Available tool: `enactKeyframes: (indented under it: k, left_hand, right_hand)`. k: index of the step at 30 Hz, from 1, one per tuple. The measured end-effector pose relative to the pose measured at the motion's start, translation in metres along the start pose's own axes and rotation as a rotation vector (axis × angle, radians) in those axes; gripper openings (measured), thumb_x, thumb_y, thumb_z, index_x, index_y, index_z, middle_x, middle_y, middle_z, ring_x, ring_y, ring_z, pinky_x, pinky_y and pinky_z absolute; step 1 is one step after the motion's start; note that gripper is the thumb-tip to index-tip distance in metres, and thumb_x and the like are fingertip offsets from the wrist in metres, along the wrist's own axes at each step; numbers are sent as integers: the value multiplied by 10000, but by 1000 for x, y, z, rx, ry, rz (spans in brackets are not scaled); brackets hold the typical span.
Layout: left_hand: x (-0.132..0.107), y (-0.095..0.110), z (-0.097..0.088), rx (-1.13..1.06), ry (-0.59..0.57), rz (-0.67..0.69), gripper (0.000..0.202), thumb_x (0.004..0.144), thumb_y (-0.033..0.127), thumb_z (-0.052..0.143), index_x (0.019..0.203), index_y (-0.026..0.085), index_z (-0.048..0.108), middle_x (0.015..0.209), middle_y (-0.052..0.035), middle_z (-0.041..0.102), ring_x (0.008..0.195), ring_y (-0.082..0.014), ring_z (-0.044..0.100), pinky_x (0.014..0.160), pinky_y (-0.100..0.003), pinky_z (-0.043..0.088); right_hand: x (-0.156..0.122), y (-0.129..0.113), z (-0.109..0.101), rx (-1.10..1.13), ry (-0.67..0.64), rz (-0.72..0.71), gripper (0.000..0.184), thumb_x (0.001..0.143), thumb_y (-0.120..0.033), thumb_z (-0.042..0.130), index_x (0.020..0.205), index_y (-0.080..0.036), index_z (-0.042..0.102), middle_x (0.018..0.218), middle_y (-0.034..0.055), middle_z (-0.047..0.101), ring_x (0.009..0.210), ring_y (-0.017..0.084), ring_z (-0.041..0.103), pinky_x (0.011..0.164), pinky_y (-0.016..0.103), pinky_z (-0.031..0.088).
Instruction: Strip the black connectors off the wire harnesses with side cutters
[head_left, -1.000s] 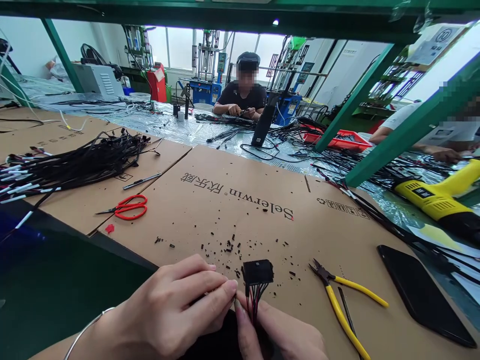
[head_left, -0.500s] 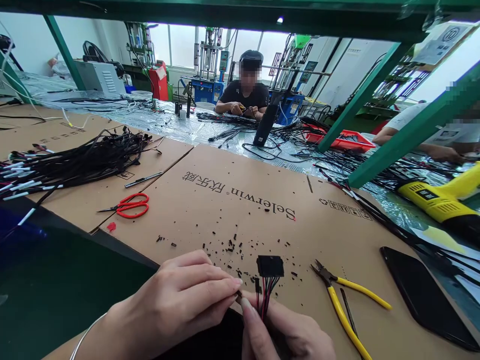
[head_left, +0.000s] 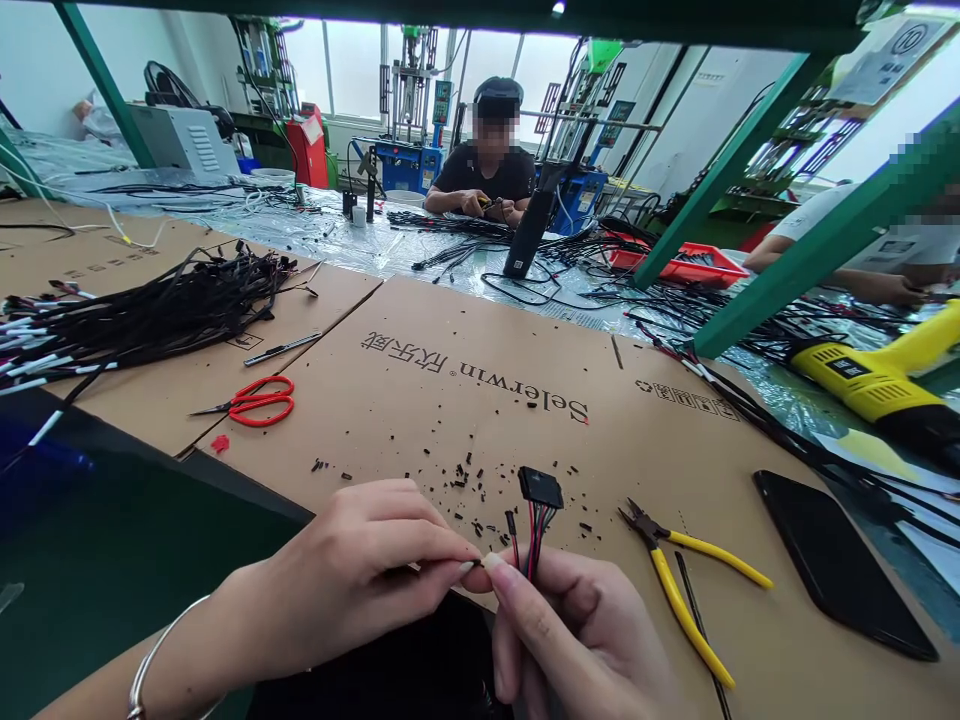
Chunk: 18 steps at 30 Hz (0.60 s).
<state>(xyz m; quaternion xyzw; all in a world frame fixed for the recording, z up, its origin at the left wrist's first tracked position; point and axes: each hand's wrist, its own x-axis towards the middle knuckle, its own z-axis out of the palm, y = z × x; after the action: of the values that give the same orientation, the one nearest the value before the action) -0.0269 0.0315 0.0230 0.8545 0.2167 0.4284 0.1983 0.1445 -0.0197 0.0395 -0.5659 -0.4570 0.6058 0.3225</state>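
Your left hand [head_left: 367, 560] is pinched, thumb on index, at a tiny dark piece [head_left: 478, 563]; too small to ID. Your right thumb tip meets it from the other side. Just right of that pinch a small plug [head_left: 511, 524] stands up on thin leads, then the connector [head_left: 541, 488], higher and further right. Its long axis runs crosswise, dipping to the right. Its wires [head_left: 537, 528] drop near upright into your right hand [head_left: 581, 620], which grips them below. So connector is just forward of the right hand, clear of the fingers; right is nearer, left sits off to its lower left, not touching it.

Surface, left to right: cable bundle [head_left: 150, 305] on the cardboard [head_left: 675, 450]; knife [head_left: 282, 349]; scissors [head_left: 259, 401] nearer you, points left; red scrap [head_left: 220, 443]; black bits [head_left: 461, 475] scattered just past your hands; pliers [head_left: 664, 545] right of your right hand, nose away, handles spread; dark strip [head_left: 691, 597] by the near handle; phone [head_left: 844, 565]; yellow tool [head_left: 862, 385] behind it.

Room: grey box [head_left: 180, 140] back left, red cabinet [head_left: 307, 155], co-worker [head_left: 484, 175] across the table, hands on work, red tray [head_left: 686, 270], another person's arm [head_left: 855, 287] far right.
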Motion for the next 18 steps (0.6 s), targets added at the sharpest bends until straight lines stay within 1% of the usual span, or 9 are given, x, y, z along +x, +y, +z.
enactKeyframes:
  k: [2,3,4,7,9,13,15,18]
  left_hand:
    - [2,0,0,-2,-8,-42,117,794,107,593,841,127,698,662,5,648,614,-15,561,565,-72,449]
    - [2,0,0,-2,-9,-52,122,794,112,594,839,128,706,663,1,650,612,-14,570,562,-65,453]
    - [2,0,1,2,-12,-54,124,794,115,596,838,128,711,669,-2,655,615,-16,578,565,-64,460]
    - [2,-2,1,34,5,-20,119,792,115,595,826,120,708,677,-13,663,623,-30,589,571,-78,477]
    - [0,-3,2,55,27,-6,113,784,102,599,824,114,704,678,-19,664,616,-37,590,563,-89,483]
    - [-1,-1,8,67,88,-20,93,742,67,621,775,113,694,647,-14,658,578,-44,580,529,-106,477]
    - [0,1,11,60,128,-30,90,722,52,627,746,108,693,634,-14,659,559,-43,576,517,-106,474]
    - [1,3,14,30,196,-71,112,703,10,613,727,81,696,638,-25,669,553,-31,585,532,-82,482]
  right_hand:
    - [4,5,-2,0,-61,-29,504,776,-635,503,801,-134,545,473,-22,504,354,22,378,385,147,249]
    - [5,7,-2,-13,-76,-39,499,790,-632,487,807,-136,538,479,-24,500,356,25,379,380,148,250]
    - [6,9,-2,-38,-77,-62,498,801,-629,472,773,-136,528,487,-21,496,362,25,378,379,151,253]
    - [7,10,1,-169,30,-182,515,838,-588,437,587,-140,469,470,-14,445,384,24,353,390,174,239]
    - [6,9,5,-246,108,-288,516,865,-528,421,522,-144,454,442,-20,391,396,31,340,400,194,230]
    - [4,11,12,-339,238,-467,444,892,-365,426,510,-141,459,468,-31,386,434,26,327,435,195,243]
    - [4,15,15,-427,312,-600,399,890,-268,443,511,-141,456,473,-39,379,427,20,325,435,191,251]
    - [5,22,16,-606,389,-805,342,863,-149,467,521,-141,480,466,-37,418,408,21,413,437,172,306]
